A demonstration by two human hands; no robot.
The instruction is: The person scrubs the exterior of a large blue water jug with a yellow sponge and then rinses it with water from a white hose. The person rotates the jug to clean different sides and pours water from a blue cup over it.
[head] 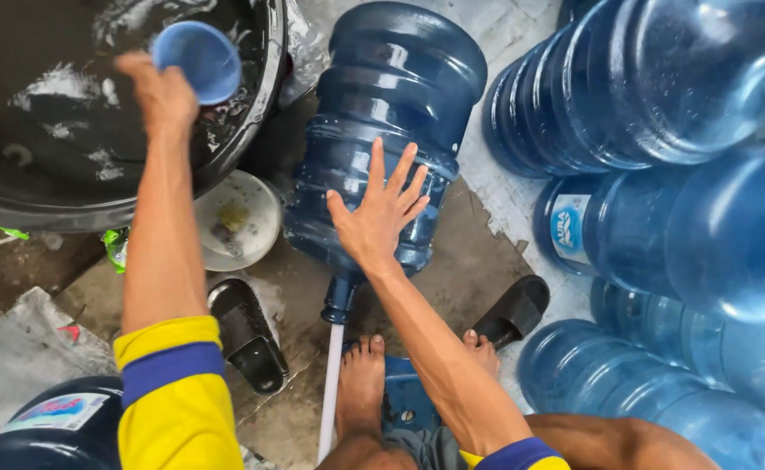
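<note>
My left hand (163, 91) grips a small blue plastic scoop (199, 59) over a big black tub (265, 96) of soapy water at the upper left. My right hand (382, 209) lies flat, fingers spread, on a large blue water jug (382, 96) that lies on its side on the ground, neck towards me. A white rod (332, 392) sticks out of the jug's neck towards my bare feet (363, 383).
Several more blue water jugs (661, 174) are stacked at the right. A white bowl (241, 222) sits by the tub. Black sandals (247, 335) lie on the wet concrete, and another jug (51, 426) sits at the lower left.
</note>
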